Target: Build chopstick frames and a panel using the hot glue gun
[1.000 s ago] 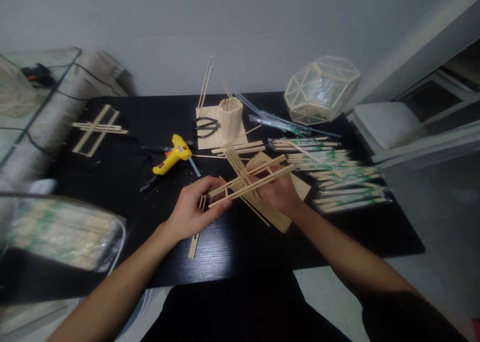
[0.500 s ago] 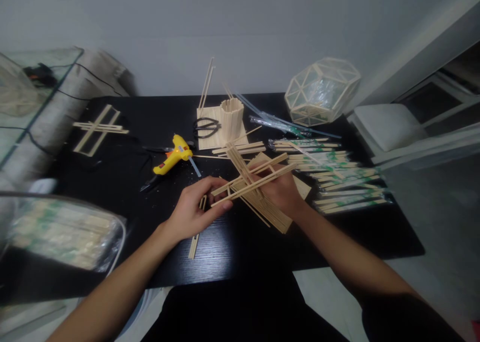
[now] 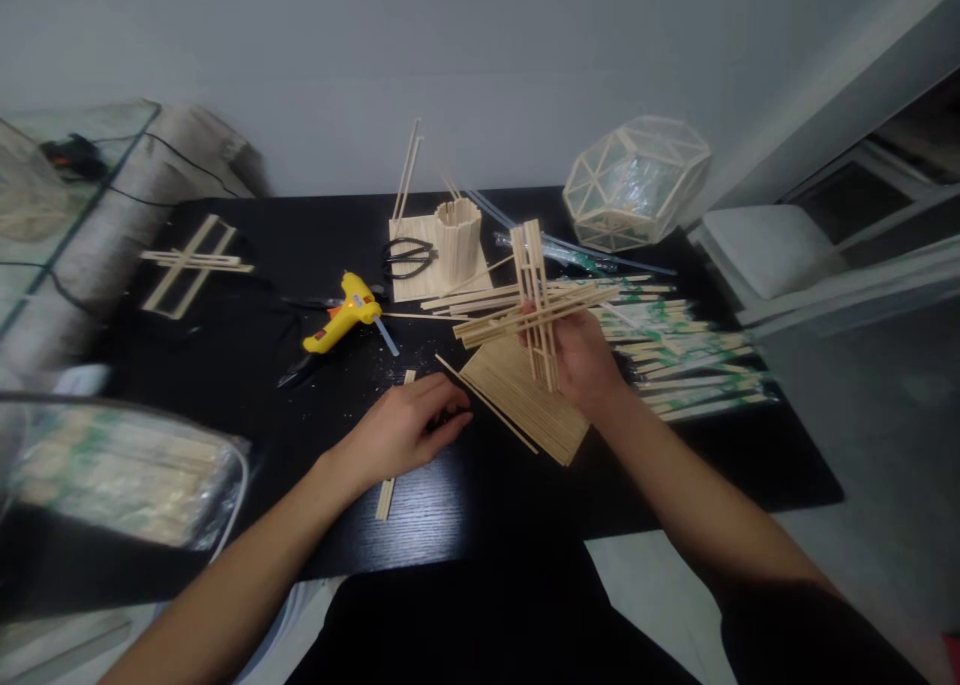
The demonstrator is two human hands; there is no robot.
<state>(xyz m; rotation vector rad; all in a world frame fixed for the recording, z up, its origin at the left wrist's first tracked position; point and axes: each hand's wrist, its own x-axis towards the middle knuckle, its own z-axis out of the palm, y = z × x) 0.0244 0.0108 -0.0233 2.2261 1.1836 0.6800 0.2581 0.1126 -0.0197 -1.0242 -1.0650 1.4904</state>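
Observation:
My right hand [image 3: 589, 360] is closed around a cross-shaped frame of thin wooden sticks [image 3: 537, 312], lifted above the table. A flat panel of sticks laid side by side [image 3: 525, 395] lies below it, with a loose stick [image 3: 491, 405] along its left edge. Beside that panel, my left hand [image 3: 416, 420] hovers with loosely curled fingers, thumb apart, and nothing visible in it. A narrow stick piece [image 3: 385, 498] lies partly hidden beneath the left hand. Left of centre rests a yellow glue gun [image 3: 345, 317] with a glue stick in its back.
A stick cup [image 3: 459, 245] on a square base and black-handled scissors [image 3: 409, 257] are at the back. Another cross frame [image 3: 196, 262] lies far left. Bagged sticks [image 3: 690, 355] cover the right side, near a faceted stick frame [image 3: 636, 185]. A packed bag [image 3: 127, 470] sits front left.
My left hand has let go of the cross-shaped frame. My right hand has raised and turned it, moving it up and to the right, which uncovers more of the flat panel.

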